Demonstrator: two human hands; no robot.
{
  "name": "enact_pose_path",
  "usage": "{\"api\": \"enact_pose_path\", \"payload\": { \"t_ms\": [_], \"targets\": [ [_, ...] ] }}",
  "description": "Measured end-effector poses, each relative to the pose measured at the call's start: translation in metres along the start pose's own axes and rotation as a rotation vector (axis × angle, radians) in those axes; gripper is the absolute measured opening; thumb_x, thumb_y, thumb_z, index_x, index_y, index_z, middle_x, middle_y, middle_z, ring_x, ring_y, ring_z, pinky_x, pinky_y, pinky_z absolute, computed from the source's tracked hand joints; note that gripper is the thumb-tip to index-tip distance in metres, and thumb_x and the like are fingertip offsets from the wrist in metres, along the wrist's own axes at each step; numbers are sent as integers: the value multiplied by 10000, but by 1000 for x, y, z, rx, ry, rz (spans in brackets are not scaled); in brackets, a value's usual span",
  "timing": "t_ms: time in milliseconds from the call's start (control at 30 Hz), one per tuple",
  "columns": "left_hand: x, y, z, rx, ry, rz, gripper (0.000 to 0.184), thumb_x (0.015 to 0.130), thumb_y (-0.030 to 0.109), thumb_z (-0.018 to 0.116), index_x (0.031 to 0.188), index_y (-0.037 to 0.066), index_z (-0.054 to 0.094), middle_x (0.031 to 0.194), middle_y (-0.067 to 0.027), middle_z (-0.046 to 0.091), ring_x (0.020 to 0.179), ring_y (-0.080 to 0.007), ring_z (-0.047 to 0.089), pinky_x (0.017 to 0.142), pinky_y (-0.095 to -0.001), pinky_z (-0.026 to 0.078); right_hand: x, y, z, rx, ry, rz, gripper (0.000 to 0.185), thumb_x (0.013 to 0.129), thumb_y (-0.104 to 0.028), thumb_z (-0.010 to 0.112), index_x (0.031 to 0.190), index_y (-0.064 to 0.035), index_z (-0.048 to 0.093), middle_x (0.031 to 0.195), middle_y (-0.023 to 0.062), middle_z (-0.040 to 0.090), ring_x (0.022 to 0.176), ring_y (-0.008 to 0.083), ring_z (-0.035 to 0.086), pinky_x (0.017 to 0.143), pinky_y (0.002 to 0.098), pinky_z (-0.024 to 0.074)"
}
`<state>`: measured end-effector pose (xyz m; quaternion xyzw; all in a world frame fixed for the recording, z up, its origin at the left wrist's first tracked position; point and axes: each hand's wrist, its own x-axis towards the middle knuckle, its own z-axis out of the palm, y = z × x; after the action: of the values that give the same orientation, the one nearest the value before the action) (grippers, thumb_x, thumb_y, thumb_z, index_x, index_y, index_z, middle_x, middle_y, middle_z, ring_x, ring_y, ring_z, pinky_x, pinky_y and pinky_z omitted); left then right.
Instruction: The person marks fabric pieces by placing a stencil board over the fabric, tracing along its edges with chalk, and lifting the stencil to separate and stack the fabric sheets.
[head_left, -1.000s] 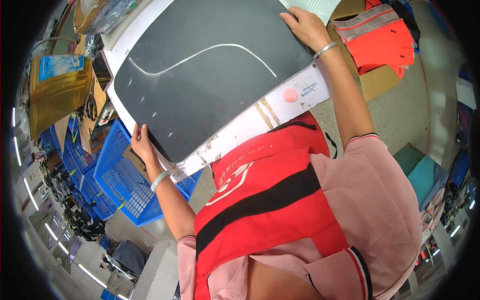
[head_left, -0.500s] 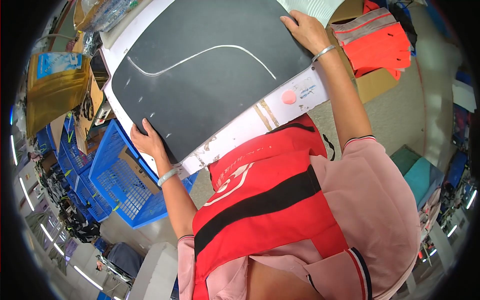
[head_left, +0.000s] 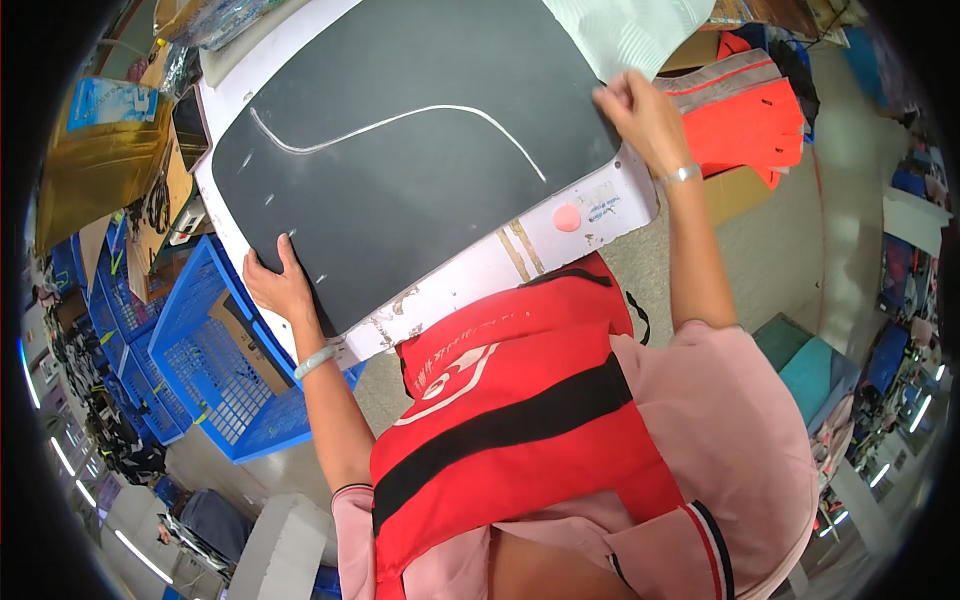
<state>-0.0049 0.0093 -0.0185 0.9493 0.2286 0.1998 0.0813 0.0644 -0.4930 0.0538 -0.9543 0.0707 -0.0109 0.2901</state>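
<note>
A large dark grey sheet [head_left: 400, 200] with rounded edges lies flat on a white worktop [head_left: 470, 260]. A thin white S-shaped line [head_left: 400, 115] runs across it, along with several short pale marks. My left hand [head_left: 282, 285] rests at the sheet's lower left edge, thumb and fingers apart, gripping nothing. At the right edge of the sheet, my right hand [head_left: 645, 120] is slightly blurred, its fingers curled and pressed together. Whatever may be between those fingertips is hidden. Beyond the sheet's upper right side lies a pale translucent sheet [head_left: 640, 30].
Blue plastic crates [head_left: 225, 370] stand below on the left, one holding cardboard. Orange and grey fabric pieces [head_left: 745, 120] lie over a cardboard box [head_left: 735, 195] at right. A yellow translucent bag [head_left: 100, 180] hangs at far left. A pink round sticker [head_left: 567, 217] marks the worktop's front.
My right hand has lifted off its flat rest on the sheet, shifted slightly right and closed its fingers. My left hand stays at the left edge. The camera view has shifted slightly.
</note>
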Motion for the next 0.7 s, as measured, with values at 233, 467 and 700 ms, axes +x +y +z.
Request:
{"api": "enact_pose_path", "payload": {
  "t_ms": [233,467,700],
  "targets": [
    [-1,-1,2,23,9,19,729,819,564,630,1235,-24,516,1283,-177,504,1236,-336,432,1039,-452,303,-93,-29,-7,-8,-383,-115,314,751,-244,737,919,-46,559,786,79,565,677,221,565,623,336,467],
    [-2,1,1,34,27,22,706,818,543,646,1238,-9,515,1285,-170,498,1232,-331,434,1036,-454,299,-104,-36,18,-103,-387,-193,322,736,-216,728,921,-50,522,859,98,557,707,284,574,647,375,470],
    [-1,8,-4,6,27,-6,702,810,530,659,1231,-13,515,1267,-172,505,1227,-333,438,1027,-455,307,-97,-52,16,-24,-591,-22,231,838,-204,620,934,-20,519,807,175,607,780,379,588,687,440,478]
  ]
}}
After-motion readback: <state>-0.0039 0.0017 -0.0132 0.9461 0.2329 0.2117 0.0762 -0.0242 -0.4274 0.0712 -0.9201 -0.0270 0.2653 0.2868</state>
